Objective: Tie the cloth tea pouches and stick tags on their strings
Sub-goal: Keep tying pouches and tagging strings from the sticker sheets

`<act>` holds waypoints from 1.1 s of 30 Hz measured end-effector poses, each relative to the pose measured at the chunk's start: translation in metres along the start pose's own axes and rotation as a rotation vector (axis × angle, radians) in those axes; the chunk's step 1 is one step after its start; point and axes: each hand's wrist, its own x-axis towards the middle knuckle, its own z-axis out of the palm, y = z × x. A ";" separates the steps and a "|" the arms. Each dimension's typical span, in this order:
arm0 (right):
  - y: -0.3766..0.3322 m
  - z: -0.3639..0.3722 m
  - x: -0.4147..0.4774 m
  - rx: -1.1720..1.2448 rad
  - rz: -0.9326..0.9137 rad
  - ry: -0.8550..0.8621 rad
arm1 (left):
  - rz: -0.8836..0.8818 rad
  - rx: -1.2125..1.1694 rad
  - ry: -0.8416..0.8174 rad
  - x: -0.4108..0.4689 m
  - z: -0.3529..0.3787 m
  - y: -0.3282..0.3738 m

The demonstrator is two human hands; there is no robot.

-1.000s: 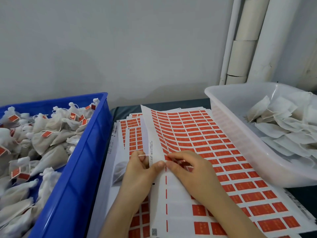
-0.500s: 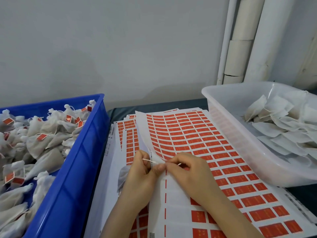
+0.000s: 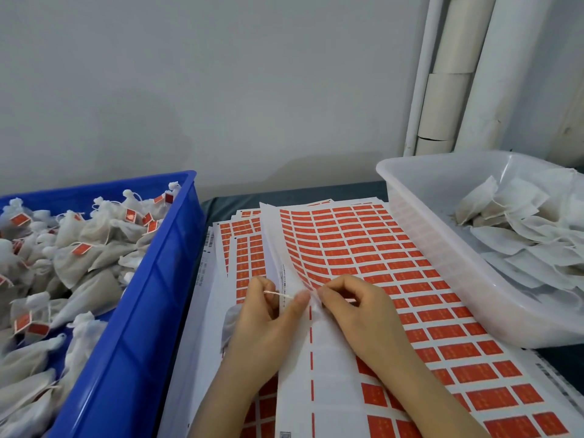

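String (image 3: pixel 278 294) of one pouch (image 3: pixel 230 324), tucked under the left hand (image 3: pixel 265 327), is pinched by that thumb and has slid closer to the right hand (image 3: pixel 357 314), which pinches the sticker sheet (image 3: pixel 347 248) at its raised fold. Tagging looks next, though the fold hides any peeled tag. Left: blue crate (image 3: pixel 132 311) of tagged pouches (image 3: pixel 79 257). Right: clear tub (image 3: pixel 426 248).

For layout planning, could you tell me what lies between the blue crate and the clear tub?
Stacked sticker sheets, with the left hand and right hand over them, head view.
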 end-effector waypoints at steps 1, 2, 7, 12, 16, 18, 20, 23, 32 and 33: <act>0.001 0.000 0.001 0.008 0.040 0.012 | 0.008 0.001 0.039 0.001 0.000 -0.004; 0.003 0.000 0.002 0.021 0.087 0.022 | 0.035 0.009 0.066 0.001 0.000 -0.007; 0.013 -0.001 0.008 0.117 0.294 0.071 | 0.197 0.003 0.253 -0.001 -0.001 -0.013; 0.016 0.002 0.005 0.089 0.290 0.107 | 0.310 -0.259 0.504 -0.004 -0.010 -0.002; 0.018 -0.002 0.008 0.209 0.329 0.171 | 0.267 -0.523 0.465 -0.005 -0.020 0.005; 0.017 -0.004 0.008 0.314 0.374 0.211 | 0.227 -0.567 0.380 -0.004 -0.022 0.006; 0.015 -0.004 0.006 0.332 0.332 0.239 | 0.219 -0.591 0.285 -0.004 -0.023 0.006; 0.008 -0.002 0.003 0.301 0.195 0.224 | 0.229 -0.624 0.100 -0.004 -0.022 0.008; -0.002 -0.001 -0.002 0.196 -0.033 0.149 | 0.111 -0.497 -0.427 -0.007 -0.015 0.011; -0.005 -0.002 -0.004 0.179 -0.060 0.131 | 0.078 -0.430 -0.478 -0.008 -0.013 0.012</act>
